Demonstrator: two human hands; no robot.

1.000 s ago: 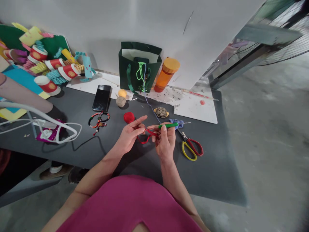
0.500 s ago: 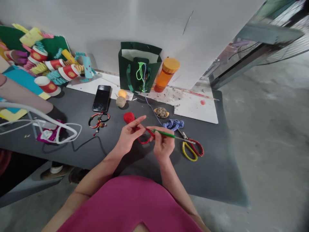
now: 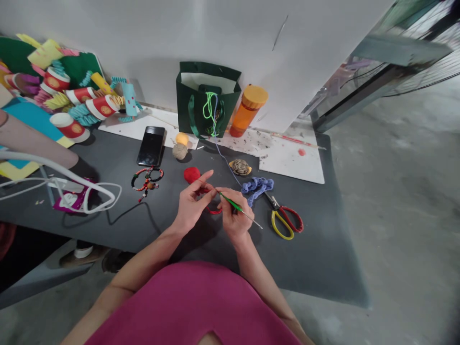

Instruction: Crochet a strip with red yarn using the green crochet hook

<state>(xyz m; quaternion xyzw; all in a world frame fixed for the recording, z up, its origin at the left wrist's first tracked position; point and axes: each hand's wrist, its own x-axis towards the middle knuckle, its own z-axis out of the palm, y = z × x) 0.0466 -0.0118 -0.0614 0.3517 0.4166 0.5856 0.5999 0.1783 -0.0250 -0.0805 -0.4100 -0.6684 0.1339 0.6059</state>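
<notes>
Red yarn (image 3: 214, 210) hangs in a small loop between my hands. My left hand (image 3: 192, 203) pinches the red piece, its index finger raised with a strand over it. My right hand (image 3: 236, 214) is closed around a green-handled crochet hook (image 3: 233, 204), whose front end meets the red yarn at my left fingertips; its metal rear end points down to the right. A red yarn ball (image 3: 192, 175) lies just beyond my left hand. Blue-violet yarn (image 3: 258, 187) lies past my right hand, beside scissors (image 3: 283, 221) with one yellow and one red handle.
Along the back stand a dark green bag (image 3: 208, 103) and an orange bottle (image 3: 247, 111). A phone (image 3: 151, 146), beige yarn ball (image 3: 180, 151), coiled flower piece (image 3: 240, 166) and beaded bracelet (image 3: 147, 180) lie on the table (image 3: 316, 258). Paper-cup crafts (image 3: 72, 128) and a white cable (image 3: 104, 190) are left.
My right hand has shifted slightly left, and the hook's rear end has swung down and left, away from the scissors. My left hand has barely moved.
</notes>
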